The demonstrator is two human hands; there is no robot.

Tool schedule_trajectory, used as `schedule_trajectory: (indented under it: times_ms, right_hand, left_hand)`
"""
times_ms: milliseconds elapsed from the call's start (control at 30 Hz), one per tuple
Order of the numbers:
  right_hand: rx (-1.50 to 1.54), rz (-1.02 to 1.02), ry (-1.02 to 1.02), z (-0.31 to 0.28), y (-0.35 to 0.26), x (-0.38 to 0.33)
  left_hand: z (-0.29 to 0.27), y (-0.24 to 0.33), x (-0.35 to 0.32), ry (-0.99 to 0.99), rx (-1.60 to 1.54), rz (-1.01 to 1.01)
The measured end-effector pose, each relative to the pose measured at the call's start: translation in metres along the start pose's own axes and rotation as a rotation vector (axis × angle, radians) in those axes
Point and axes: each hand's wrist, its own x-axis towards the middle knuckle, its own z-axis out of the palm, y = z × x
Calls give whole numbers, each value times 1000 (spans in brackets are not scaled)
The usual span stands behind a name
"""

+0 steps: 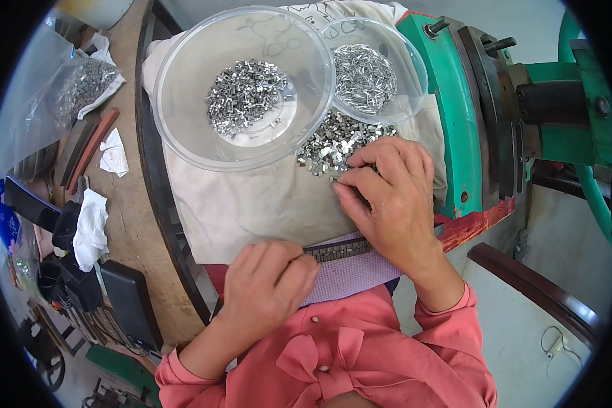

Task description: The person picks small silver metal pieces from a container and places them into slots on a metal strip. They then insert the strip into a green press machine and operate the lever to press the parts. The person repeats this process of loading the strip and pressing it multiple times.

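My left hand (268, 285) is curled closed at the left end of a narrow dark strip (340, 251) holding a row of small metal pieces. That strip lies across a purple textured cloth (340, 277) in front of me. Farther off, my right hand (394, 197) pinches thumb and forefinger together on a small metal piece (334, 179), mostly hidden by the fingertips. It is at the near edge of a loose pile of shiny metal pieces (323, 146). Behind the pile stand a large clear round tub (177, 126) with short metal bits and a smaller clear bowl (415, 81) with thin metal pins.
A beige cloth (251, 204) covers the work surface. On the right rises a green machine (449, 115) with protruding bolts. To the left, a wooden bench (132, 204) carries a plastic bag of metal bits (88, 85), crumpled tissues (90, 231) and a black case (130, 302).
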Motion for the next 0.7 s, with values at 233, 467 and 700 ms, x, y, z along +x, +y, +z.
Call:
schedule_trajectory:
  times_ms: [233,467,700]
  right_hand:
    - [26,5,-21,-2,0,-2]
    - [99,-5,-39,2,-1,1]
    - [154,-26,-79,2,-2,-3]
  left_hand:
    - [11,-6,4,-41,14,46]
    - [15,-5,2,-29,6,49]
    - [17,-6,2,-20,21,53]
